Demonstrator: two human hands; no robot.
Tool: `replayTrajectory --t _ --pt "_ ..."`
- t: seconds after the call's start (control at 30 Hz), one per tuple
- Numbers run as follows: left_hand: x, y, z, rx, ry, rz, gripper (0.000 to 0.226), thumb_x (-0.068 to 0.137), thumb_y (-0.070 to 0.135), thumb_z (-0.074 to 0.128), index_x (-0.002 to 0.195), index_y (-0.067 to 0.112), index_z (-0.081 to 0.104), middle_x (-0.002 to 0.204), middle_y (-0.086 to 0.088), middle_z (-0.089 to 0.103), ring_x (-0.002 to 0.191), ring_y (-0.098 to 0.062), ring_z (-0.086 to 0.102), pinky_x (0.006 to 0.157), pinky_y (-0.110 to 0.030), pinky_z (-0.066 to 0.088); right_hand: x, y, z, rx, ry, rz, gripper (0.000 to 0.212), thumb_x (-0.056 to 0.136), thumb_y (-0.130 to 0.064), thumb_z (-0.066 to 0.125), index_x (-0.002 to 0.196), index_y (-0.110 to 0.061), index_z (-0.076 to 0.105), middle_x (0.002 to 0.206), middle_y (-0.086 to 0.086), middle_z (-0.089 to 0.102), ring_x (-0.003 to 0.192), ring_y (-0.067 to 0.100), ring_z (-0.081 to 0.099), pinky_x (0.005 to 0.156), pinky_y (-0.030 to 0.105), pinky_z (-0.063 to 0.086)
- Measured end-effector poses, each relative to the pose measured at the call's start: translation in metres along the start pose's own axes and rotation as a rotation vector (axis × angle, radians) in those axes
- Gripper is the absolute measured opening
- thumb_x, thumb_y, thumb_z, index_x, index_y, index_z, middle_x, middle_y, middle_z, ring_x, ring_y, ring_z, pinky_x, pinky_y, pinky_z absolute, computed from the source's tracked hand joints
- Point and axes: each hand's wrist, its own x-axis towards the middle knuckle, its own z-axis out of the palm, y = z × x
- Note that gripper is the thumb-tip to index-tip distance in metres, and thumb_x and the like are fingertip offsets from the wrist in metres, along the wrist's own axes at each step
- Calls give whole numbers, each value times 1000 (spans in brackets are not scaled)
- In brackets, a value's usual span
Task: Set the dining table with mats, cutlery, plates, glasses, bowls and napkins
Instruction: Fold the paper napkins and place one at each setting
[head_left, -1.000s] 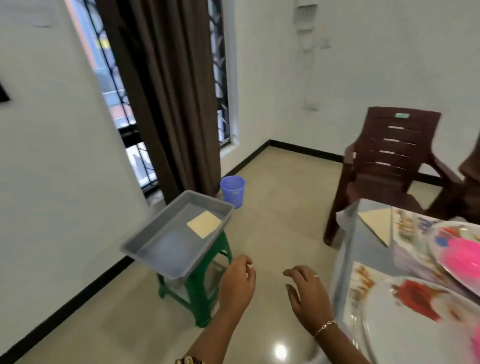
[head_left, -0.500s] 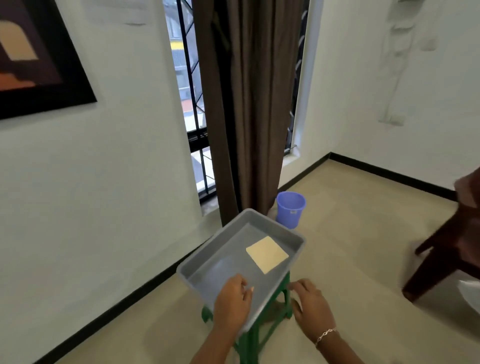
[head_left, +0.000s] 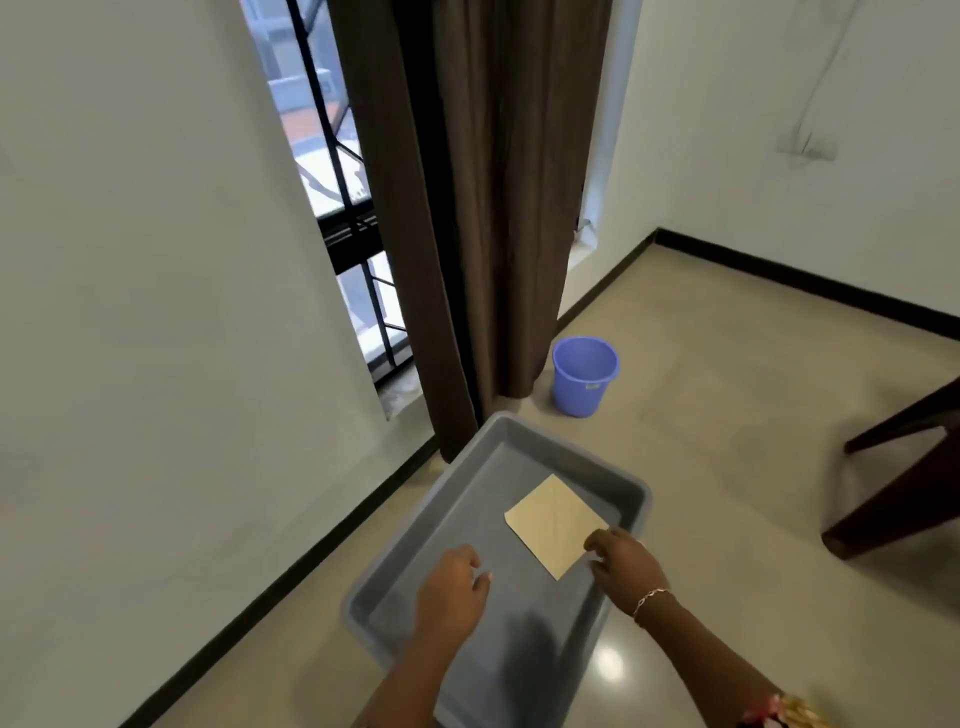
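Vs 0.5 s ago: view has closed in on the grey tray (head_left: 636, 499), both hands now further over it. Green stool under the tray no longer visible; framed picture on the L wall gone from view, chair reduced to a dark leg (head_left: 904, 499) at R edge.

Near: left hand (head_left: 451, 592) hovers over the tray's near-middle, palm down, fingers loosely curled, grip holding nothing. Right hand (head_left: 626, 566), thin bracelet on the wrist, has moved up to the napkin (head_left: 553, 519); fingertips at its near R corner, curled down. Can't tell if the grip has pinched the edge or only touches it.

Napkin: beige, folded flat, lying in the far R part of the tray, set diagonal to the tray walls. Only item in the tray.

Beyond the tray: blue bucket (head_left: 584, 376) on the tiled floor, apart from the tray, just beside the foot of the brown curtain (head_left: 467, 208). Curtain hangs to the floor behind the tray's far L corner, covering most of the barred window (head_left: 332, 171). White walls w/ black skirting run L and R into the corner.

Nothing between the hands and the napkin.
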Motion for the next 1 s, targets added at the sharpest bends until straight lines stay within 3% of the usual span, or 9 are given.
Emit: replayTrajectory --t 0.2,0.3,0.4,0.47,0.57,0.67,0.77,0.87,1.0 --pt "82 -16 8 81 -235 61 23 96 29 48 112 14 52 112 -2 57 100 -14 56 84 -22 43 55 -3 20 232 -130 352 29 88 -19 57 117 -12 57 112 9 63 100 21 59 80 22 41" --pt "108 -16 9 99 -324 90 26 96 29 48 115 12 51 116 -4 56 104 -17 55 86 -25 43 70 -6 32 377 -118 505 30 88 -18 58 116 -8 57 111 12 62 103 26 58 83 27 44" --pt "147 -31 23 141 -437 134 29 96 30 47 117 11 50 119 -5 54 106 -18 54 87 -25 41 102 -2 62 598 -99 722 29 87 -12 59 113 0 57 101 15 59 90 28 58 70 29 46" --pt "169 -40 31 182 -494 146 29 96 31 47 117 11 50 120 -5 54 107 -19 54 88 -27 43 116 2 82 719 -96 852 30 86 -8 59 114 3 57 98 17 58 87 29 56 72 32 47" --pt "192 -53 39 217 -547 135 30 95 32 48 116 10 50 119 -6 55 107 -20 55 89 -31 45 135 9 110 752 -3 979 32 85 -3 56 117 2 58 113 20 61 104 35 57 88 34 45" --pt "211 -68 45 251 -579 130 30 95 31 49 116 10 50 120 -6 55 107 -22 56 89 -32 45 156 11 131 758 139 1049 32 87 -1 51 118 3 57 121 21 58 113 35 53 93 33 41" --pt "229 -81 51 300 -573 144 28 94 32 49 112 10 50 117 -7 56 106 -23 56 88 -31 44 179 10 146 711 199 1112 39 86 -12 61 118 8 51 123 26 53 113 39 51 92 37 41" --pt "242 -88 54 316 -552 168 26 94 32 50 106 9 50 109 -9 58 101 -26 57 86 -34 44 194 8 154 725 232 1231 57 79 -21 71 122 3 41 128 24 46 115 41 50 93 42 42" --pt "242 -99 59 280 -533 165 27 92 32 52 109 11 53 106 -8 60 101 -25 58 85 -32 44 201 19 166 685 170 1227 43 78 -24 68 113 -6 51 113 18 60 106 39 56 89 42 47"
